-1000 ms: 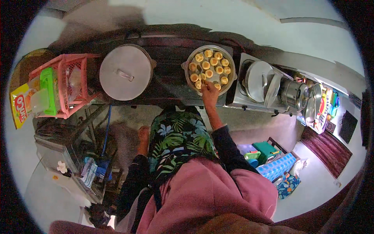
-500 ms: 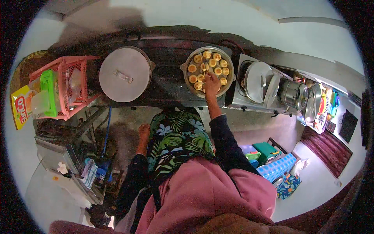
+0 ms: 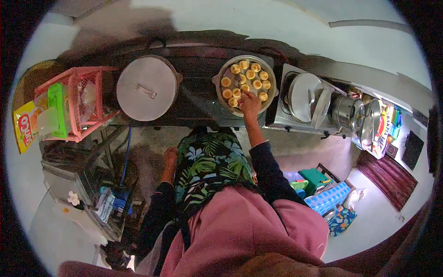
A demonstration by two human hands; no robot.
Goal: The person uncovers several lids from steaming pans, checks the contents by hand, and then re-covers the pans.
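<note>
A round metal pan (image 3: 273,98) stands on the dark stove top (image 3: 198,99), holding several small round golden pastries (image 3: 250,74) spread over its base. My right hand (image 3: 249,103) reaches over the pan's near side, among the pastries there. Its fingers are drawn together and point down; whatever is between them is hidden under the hand. Down at my left side hangs my left hand (image 3: 170,157), beside the leaf-patterned apron (image 3: 207,157), fingers curled and nothing visible in them. Left of the pan sits a large pot under a flat round lid (image 3: 146,87) with a handle.
At the left stands a pink plastic basket rack (image 3: 85,104) with a green-lidded container and a yellow packet (image 3: 26,127). On the right, a second stove (image 3: 286,108) carries lids, beside a steel pot (image 3: 348,111). A glass-sided cabinet (image 3: 87,194) stands low on the left.
My right hand has shifted slightly toward me, from the middle of the pan to nearer its front edge. The left hand stays by my side.
</note>
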